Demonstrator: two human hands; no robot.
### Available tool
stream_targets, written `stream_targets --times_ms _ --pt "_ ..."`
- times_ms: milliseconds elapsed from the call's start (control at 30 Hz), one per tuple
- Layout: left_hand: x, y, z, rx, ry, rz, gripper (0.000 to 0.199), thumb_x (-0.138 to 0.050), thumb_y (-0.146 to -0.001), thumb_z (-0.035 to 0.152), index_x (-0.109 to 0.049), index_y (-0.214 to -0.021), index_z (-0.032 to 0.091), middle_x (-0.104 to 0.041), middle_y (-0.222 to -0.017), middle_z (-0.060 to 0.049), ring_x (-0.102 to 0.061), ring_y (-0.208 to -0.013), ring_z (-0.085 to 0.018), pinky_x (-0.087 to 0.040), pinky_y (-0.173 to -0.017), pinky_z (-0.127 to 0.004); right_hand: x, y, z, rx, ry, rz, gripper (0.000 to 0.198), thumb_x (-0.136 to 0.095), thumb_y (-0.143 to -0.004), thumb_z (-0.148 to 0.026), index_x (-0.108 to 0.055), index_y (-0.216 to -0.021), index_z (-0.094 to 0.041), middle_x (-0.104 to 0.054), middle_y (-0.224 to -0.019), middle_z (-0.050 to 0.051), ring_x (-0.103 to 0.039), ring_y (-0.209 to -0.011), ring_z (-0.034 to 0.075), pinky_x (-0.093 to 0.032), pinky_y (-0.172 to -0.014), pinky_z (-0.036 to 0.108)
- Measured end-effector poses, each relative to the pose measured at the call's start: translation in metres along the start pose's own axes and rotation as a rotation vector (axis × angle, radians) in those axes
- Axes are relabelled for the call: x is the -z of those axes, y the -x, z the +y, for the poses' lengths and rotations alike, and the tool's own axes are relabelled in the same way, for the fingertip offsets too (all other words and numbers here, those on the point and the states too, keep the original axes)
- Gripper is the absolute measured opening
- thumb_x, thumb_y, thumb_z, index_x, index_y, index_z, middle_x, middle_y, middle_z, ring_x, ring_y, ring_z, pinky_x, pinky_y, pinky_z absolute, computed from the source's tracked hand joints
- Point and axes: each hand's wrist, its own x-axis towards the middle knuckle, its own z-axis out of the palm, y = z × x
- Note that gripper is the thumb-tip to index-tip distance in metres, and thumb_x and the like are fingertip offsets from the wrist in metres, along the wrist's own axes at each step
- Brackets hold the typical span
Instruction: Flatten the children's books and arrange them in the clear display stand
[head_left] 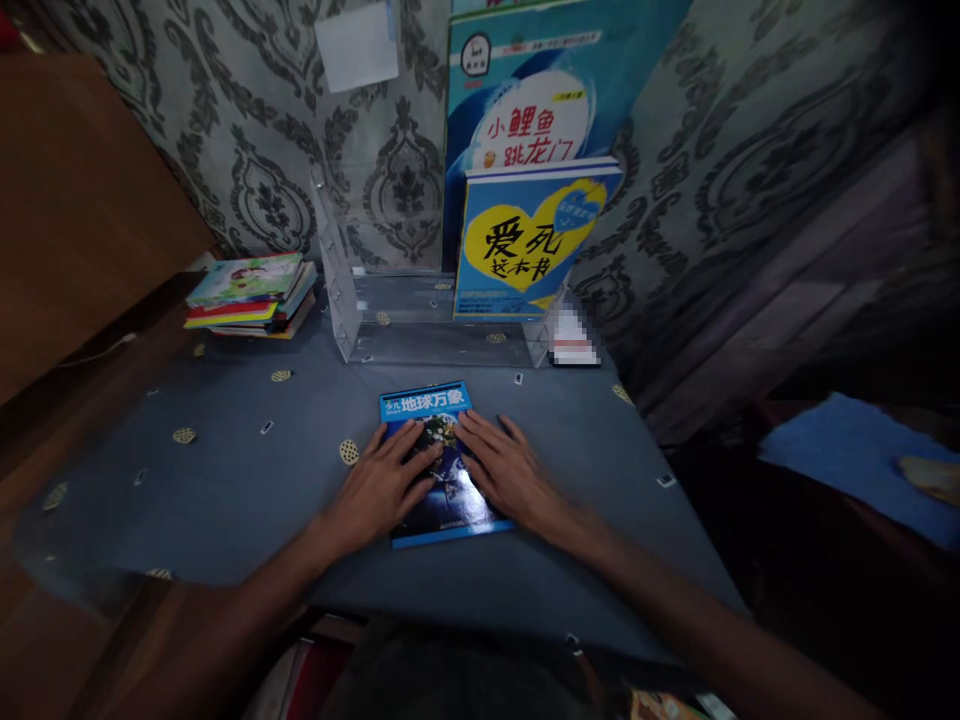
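A glossy dark-blue rectangular book [448, 476] lies flat on the grey-blue cloth-covered desk [262, 510], the left hand [386, 480] and right hand [511, 472] resting open across its cover, gripping nothing. Beyond, a transparent plastic rack [442, 345] holds a yellow-hearted blue book [517, 250] before a larger teal book [463, 105].

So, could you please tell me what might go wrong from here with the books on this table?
The blue book under the left hand and right hand looks shiny, so a grip on it might slip. The cloth beneath could bunch if the book were pushed. The uneven stack of books might slide if that cloth were tugged.
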Motion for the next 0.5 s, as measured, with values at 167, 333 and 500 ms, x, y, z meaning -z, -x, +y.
stream_targets --times_ms 167,333,500 --pt "-0.008 0.003 0.0 0.064 -0.015 0.068 0.042 -0.05 -0.102 0.034 -0.054 -0.143 0.028 -0.044 -0.157 -0.013 -0.035 -0.15 -0.032 -0.034 -0.119 -0.06 0.001 -0.002 -0.001 0.001 -0.007 -0.007 0.041 -0.04 -0.104 -0.024 -0.057 -0.141 -0.017 -0.06 -0.144 0.015 -0.051 -0.139 0.027 -0.04 -0.114 0.057" --pt "-0.015 0.005 0.003 0.172 -0.082 0.155 0.04 -0.049 -0.101 0.036 -0.056 -0.138 0.02 -0.045 -0.154 -0.02 -0.037 -0.147 -0.039 -0.038 -0.115 -0.063 0.0 -0.001 0.0 -0.002 -0.015 -0.001 0.041 -0.04 -0.104 -0.025 -0.057 -0.141 -0.017 -0.06 -0.145 0.014 -0.05 -0.14 0.027 -0.039 -0.115 0.056" --pt "-0.014 -0.001 -0.008 0.193 -0.039 0.17 0.043 -0.047 -0.102 0.035 -0.048 -0.141 0.018 -0.043 -0.155 -0.019 -0.04 -0.145 -0.036 -0.041 -0.115 -0.057 -0.002 -0.001 0.003 -0.011 -0.045 0.003 0.041 -0.041 -0.103 -0.027 -0.057 -0.141 -0.019 -0.06 -0.144 0.014 -0.05 -0.14 0.026 -0.038 -0.116 0.056"
